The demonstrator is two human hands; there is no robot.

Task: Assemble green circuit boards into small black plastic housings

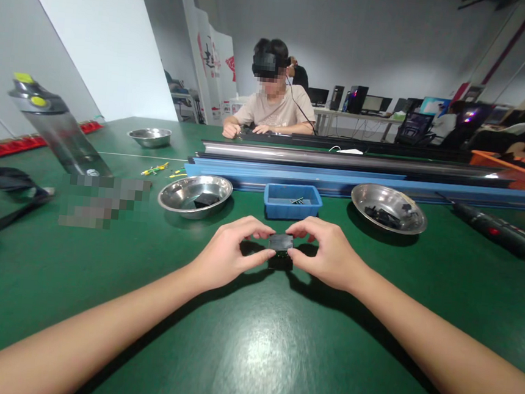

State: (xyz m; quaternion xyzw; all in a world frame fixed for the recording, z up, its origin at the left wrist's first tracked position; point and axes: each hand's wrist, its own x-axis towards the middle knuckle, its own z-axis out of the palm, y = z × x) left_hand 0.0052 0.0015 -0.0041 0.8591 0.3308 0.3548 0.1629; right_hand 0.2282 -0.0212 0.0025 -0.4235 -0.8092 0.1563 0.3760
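Both my hands meet over the green table [239, 354], pinching a small black plastic part [281, 242] between them. My left hand [230, 252] grips its left end with thumb and fingers curled. My right hand [326, 255] grips its right end the same way. A second dark piece [280, 262] sits just under the part, touching the table. Right behind my hands stands a small blue bin [292, 201] with a few screws in it.
A steel bowl [194, 195] holding a black piece is at the left, another steel bowl [389, 208] with black parts at the right. Long blue and grey rails [351, 174] cross the table. An electric screwdriver [494, 228] lies right; a water bottle [61, 127] stands left. A person sits opposite.
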